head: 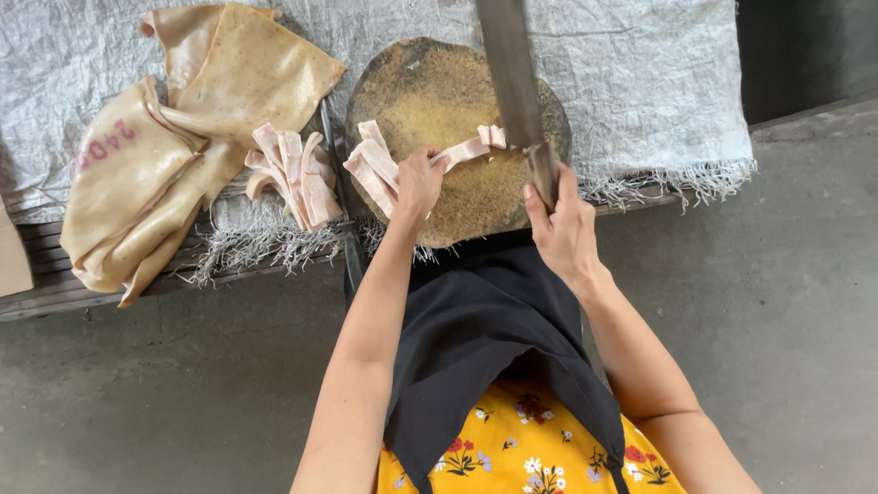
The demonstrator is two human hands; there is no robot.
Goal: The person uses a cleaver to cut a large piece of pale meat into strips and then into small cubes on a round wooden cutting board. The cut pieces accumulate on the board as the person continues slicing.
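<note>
Cleaver (514, 87) clenched in right hand (562, 229), left hand (416, 183) pinning pink strip (471, 146) on round block (439, 101).

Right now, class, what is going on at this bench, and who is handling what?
A person in a black apron is cutting pale strips of skin on a round wooden block. The right hand grips a large cleaver, blade over the block. The left hand pins a strip there. More cut strips lie heaped to the block's left, beside big uncut tan sheets on a white woven cloth.
</note>
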